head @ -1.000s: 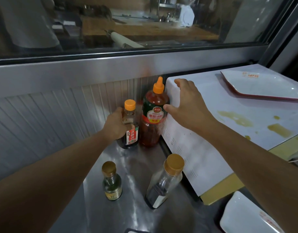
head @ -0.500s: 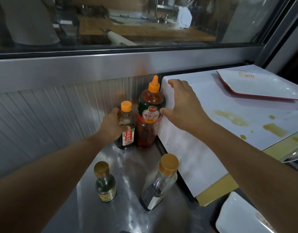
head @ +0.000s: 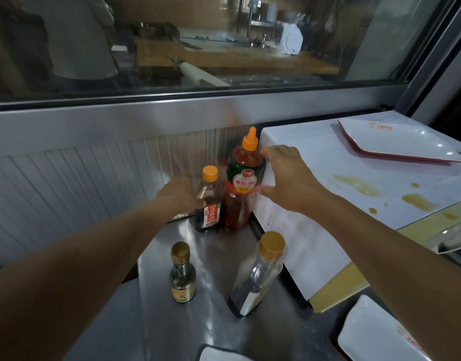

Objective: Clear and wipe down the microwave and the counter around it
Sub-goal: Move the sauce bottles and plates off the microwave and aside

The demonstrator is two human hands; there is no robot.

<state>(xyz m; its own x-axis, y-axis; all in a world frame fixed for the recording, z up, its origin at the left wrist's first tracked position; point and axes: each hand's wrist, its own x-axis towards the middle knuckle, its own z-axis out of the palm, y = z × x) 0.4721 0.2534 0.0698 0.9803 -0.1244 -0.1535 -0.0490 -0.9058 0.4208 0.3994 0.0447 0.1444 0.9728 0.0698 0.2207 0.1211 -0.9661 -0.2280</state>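
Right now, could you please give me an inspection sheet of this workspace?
Surface: steel counter, bare metal.
Job's things: white microwave; yellow spills on its top.
Clutter: dark sauce bottle, red sauce bottle, small green bottle, clear bottle; white plate atop the microwave.
Grippers: left hand grips the dark sauce bottle; right hand closing round the red one.
Cables: nothing seen.
Surroundings: window, ribbed wall panel.

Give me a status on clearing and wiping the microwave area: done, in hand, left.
Done: nothing visibly.
In hand: the left hand grips the dark sauce bottle; the right hand reaches around the ketchup bottle.
Left: two bottles stand on the counter, a plate and yellow spills remain on the microwave. No cloth visible.
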